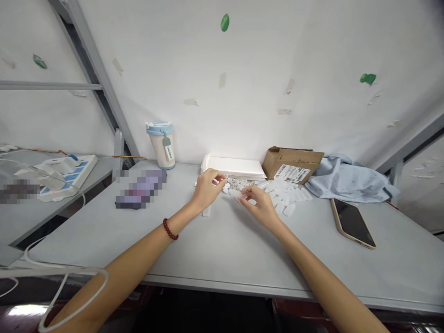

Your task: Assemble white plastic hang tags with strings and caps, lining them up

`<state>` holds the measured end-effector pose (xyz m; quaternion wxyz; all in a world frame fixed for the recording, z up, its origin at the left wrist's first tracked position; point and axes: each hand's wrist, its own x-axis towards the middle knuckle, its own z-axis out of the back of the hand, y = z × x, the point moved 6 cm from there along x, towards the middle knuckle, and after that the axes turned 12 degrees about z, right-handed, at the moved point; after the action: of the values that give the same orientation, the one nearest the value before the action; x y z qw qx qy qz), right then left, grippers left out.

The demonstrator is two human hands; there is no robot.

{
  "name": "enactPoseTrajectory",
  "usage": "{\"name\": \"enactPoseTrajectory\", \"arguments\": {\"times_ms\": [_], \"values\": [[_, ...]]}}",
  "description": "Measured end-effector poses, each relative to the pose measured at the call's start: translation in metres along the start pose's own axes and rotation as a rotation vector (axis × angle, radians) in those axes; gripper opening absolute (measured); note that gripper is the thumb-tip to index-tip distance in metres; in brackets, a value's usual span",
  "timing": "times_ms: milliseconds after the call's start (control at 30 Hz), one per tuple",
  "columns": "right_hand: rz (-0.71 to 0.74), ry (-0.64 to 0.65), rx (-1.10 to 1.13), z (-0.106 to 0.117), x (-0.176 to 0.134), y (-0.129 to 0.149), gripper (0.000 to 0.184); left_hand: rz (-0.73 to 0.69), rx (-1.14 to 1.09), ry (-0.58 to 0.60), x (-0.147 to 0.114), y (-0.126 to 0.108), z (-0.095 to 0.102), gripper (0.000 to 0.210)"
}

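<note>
The right hand's (258, 203) grip pinches a thin, translucent white plastic piece (235, 193) by its edge, between the hands, probably keeping most exposed. The left hand's (207, 187) thumb and forefinger nearly meet; I cannot tell what they hold. Translucent white oval pieces (286, 196) lie just right, seemingly within easy reach.

**Translucent piece (235, 193) held up**

Thin, whitish and see-through, pinched at its right end, with the free end pointing leftward and slightly away. Near that free end, a tiny white piece (226, 187) (shape too small to tell). Just beyond, in a tangled heap, slender white bits (239, 183). Spread to the right, in a loose pile of flat translucent ovals (286, 196), rounded at the ends and overlapping at many angles, thinning toward the near edge.
</note>
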<state>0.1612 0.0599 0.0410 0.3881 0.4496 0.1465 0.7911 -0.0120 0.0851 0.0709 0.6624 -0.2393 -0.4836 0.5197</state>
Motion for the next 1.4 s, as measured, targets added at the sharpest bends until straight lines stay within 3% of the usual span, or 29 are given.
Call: {"name": "enactPoseTrajectory", "arguments": {"times_ms": [100, 233, 500, 867, 1400], "values": [[-0.033, -0.021, 0.046, 0.000, 0.000, 0.000, 0.016, 0.210, -0.196, 0.021, 0.001, 0.006, 0.001, 0.010], [-0.056, -0.067, 0.139, 0.002, 0.000, 0.002, 0.021, 0.457, -0.472, 0.136, -0.001, 0.010, -0.005, 0.012], [-0.143, -0.092, 0.290, -0.001, -0.002, 0.009, 0.027, 0.656, -0.688, 0.313, -0.013, 0.006, -0.013, 0.007], [-0.182, -0.085, 0.508, -0.009, -0.003, 0.008, 0.030, 0.676, -0.682, 0.384, -0.014, 0.008, -0.016, 0.008], [-0.224, -0.067, 0.463, -0.013, -0.006, 0.011, 0.032, 0.490, -0.488, 0.401, -0.013, 0.007, -0.018, 0.027]]}}
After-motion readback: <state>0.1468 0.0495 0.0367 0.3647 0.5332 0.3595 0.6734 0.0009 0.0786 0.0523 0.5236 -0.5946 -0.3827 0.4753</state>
